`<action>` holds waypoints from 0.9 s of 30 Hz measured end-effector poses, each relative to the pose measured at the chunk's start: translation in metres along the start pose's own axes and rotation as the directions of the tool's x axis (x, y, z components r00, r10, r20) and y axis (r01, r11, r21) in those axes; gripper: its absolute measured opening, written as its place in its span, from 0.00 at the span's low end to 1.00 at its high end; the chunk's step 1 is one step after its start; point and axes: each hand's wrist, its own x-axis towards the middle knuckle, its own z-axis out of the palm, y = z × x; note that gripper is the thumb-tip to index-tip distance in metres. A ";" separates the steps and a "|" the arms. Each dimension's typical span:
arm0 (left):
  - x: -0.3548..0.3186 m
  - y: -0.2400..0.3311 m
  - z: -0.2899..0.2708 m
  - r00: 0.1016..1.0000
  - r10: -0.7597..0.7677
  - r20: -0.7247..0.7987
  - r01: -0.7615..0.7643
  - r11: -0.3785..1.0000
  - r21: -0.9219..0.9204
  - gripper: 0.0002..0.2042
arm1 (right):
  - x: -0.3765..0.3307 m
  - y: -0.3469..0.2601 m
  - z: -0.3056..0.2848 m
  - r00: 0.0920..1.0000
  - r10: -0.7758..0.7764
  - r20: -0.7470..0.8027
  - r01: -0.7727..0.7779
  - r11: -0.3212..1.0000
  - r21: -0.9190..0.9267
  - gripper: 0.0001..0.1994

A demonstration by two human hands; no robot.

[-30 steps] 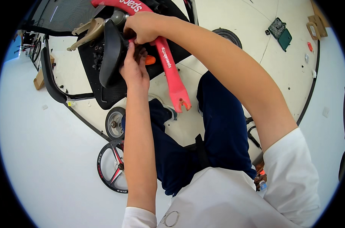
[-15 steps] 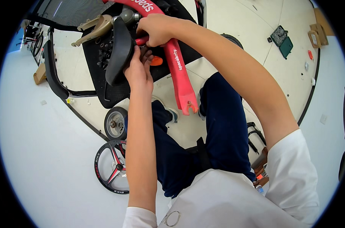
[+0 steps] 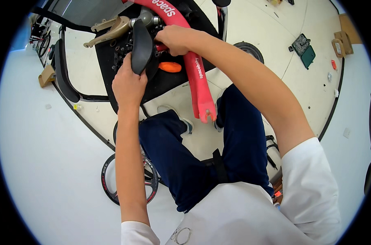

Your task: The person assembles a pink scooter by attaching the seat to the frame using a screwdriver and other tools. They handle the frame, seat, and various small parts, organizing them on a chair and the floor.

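Note:
A black bicycle saddle (image 3: pixel 143 45) stands on edge over a dark chair seat (image 3: pixel 161 86), beside a red bicycle frame (image 3: pixel 193 67). My left hand (image 3: pixel 129 85) is closed around the saddle's near end, thumb and fingers on its edges. Bent across the frame, my right hand (image 3: pixel 175 39) has its fingers closed at a short red tube (image 3: pixel 162 47) just right of the saddle; the fingertips are partly hidden. An orange oval object (image 3: pixel 170 67) lies on the seat between saddle and frame, its kind unclear.
Left of the saddle, a beige fork-like part (image 3: pixel 112 32) and several small dark parts lie on the seat. A chair armrest (image 3: pixel 67 77) rises at left. Below lies a spoked wheel (image 3: pixel 108 179). A green case (image 3: pixel 307 55) and cardboard boxes (image 3: pixel 342 43) are on the floor at right.
My left hand has shifted left and now grips the saddle's near end instead of reaching beneath its right side. The saddle has turned more upright. My right hand stays at the red tube.

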 end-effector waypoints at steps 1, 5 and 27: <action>0.002 -0.004 0.000 1.000 0.018 0.011 -0.018 1.000 -0.008 0.21 | -0.002 -0.001 0.001 1.000 -0.013 0.005 0.013 1.000 -0.009 0.18; 0.013 0.001 -0.010 0.996 -0.007 0.090 0.001 0.998 0.058 0.18 | -0.003 -0.003 0.010 0.997 -0.034 -0.070 0.025 0.991 -0.129 0.13; -0.017 -0.008 0.002 0.979 0.148 -0.137 -0.139 0.988 0.072 0.24 | -0.004 -0.003 0.018 0.999 0.023 -0.049 -0.017 0.994 0.110 0.15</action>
